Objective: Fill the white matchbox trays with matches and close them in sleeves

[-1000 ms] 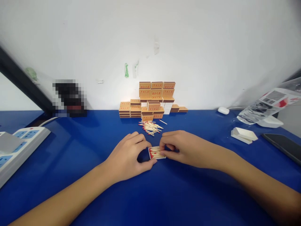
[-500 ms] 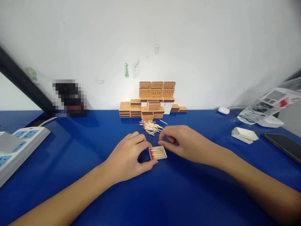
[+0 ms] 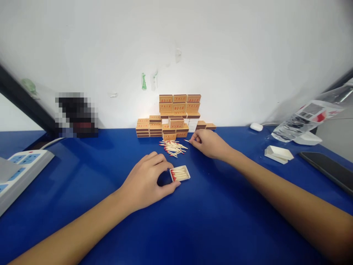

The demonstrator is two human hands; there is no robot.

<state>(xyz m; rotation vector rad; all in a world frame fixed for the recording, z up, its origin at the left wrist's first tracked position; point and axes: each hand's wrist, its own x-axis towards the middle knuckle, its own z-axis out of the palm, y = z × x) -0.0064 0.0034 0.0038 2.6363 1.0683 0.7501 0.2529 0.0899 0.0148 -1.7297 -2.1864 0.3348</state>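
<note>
My left hand (image 3: 150, 180) grips a white matchbox tray (image 3: 188, 173) between thumb and fingers, flat on the blue table. Red-tipped matches (image 3: 179, 173) lie in the tray side by side, heads to the left. Beyond it is a loose pile of matches (image 3: 173, 147). My right hand (image 3: 208, 143) is to the right of that pile, its thumb and fingertips pinched on the end of a single match (image 3: 186, 140).
Stacked matchboxes (image 3: 179, 107) stand against the wall behind the pile. At right are empty white trays (image 3: 278, 154), a phone (image 3: 327, 167), a tilted plastic bottle (image 3: 306, 114) and a white earbud case (image 3: 256, 127). A power strip (image 3: 30, 169) lies at left.
My right hand has moved forward from beside the tray to the lone match right of the pile and closed on it. My left hand still holds the tray.
</note>
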